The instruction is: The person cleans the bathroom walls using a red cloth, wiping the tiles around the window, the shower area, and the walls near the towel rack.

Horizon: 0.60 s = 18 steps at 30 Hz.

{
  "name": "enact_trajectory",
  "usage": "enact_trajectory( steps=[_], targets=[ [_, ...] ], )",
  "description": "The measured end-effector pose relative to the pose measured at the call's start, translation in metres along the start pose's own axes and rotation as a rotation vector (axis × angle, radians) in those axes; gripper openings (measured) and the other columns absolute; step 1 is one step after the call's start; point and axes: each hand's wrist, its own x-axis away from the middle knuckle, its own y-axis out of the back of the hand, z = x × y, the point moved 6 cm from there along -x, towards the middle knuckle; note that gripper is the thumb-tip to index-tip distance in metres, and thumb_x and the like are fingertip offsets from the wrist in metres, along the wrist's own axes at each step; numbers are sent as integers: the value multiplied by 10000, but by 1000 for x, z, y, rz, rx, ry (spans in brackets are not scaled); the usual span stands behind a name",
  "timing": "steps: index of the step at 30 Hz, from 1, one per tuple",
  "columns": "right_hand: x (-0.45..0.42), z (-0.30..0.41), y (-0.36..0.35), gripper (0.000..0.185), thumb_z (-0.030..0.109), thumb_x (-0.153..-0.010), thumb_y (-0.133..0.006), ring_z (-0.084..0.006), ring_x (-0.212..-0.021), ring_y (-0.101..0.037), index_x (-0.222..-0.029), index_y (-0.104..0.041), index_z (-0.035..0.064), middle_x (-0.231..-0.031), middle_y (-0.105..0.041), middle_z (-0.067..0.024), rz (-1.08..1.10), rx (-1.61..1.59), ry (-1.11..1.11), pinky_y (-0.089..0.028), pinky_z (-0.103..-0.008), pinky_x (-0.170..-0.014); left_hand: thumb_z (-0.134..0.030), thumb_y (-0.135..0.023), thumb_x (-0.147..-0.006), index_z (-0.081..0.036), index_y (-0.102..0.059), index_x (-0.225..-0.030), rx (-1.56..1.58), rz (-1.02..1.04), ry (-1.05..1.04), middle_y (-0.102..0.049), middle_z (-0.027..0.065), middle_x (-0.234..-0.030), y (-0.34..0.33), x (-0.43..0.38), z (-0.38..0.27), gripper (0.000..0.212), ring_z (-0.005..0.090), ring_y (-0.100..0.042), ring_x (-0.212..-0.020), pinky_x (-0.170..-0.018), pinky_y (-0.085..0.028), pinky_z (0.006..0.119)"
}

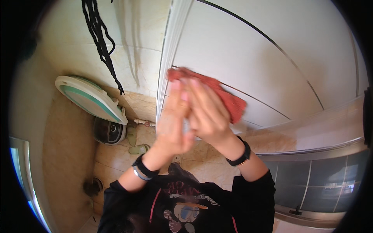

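A red cloth (233, 103) lies against the white panelled surface (227, 46), beyond and beside my hands. My right hand (208, 113) is at the cloth's near side, its fingertips at the cloth's left part; motion blur hides whether it grips it. Close beside it on the left, my left hand (174, 119) has its fingers stretched towards the cloth's left end, and they look blurred too. The two hands nearly touch at the fingers. Each wrist wears a black band.
Black cords (100, 38) hang at the upper left. A folded white and green plastic basin (90, 100) leans by the wall above a black and grey appliance (110, 131). Green slippers (139, 149) and a pipe with a valve (145, 123) are nearby. Glass-panelled doors (309, 180) stand at the right.
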Motion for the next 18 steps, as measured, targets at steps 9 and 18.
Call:
enact_trajectory(
  steps=[9,18],
  targets=[
    [8,2,1,254,104,-829,-530,-226,-1214,-494,-986,-678,-30,-1159,-626,-105,40,82,104,-421,-323,-1014,-399,-241,-965,129,-381,-1299,-47,-68,-26,-386,369,-1313,-11,13,3,641,460,-411,-1233,-1002,-389,466],
    [104,-58,65,178,28,-825,-576,-237,-1056,-597,-951,-690,-26,-1018,-674,-96,184,328,96,-517,-340,-874,-377,-379,-943,167,-408,-1253,218,178,-77,-411,381,-1278,-105,38,-76,627,494,-442,-1189,-990,-412,461]
  ],
)
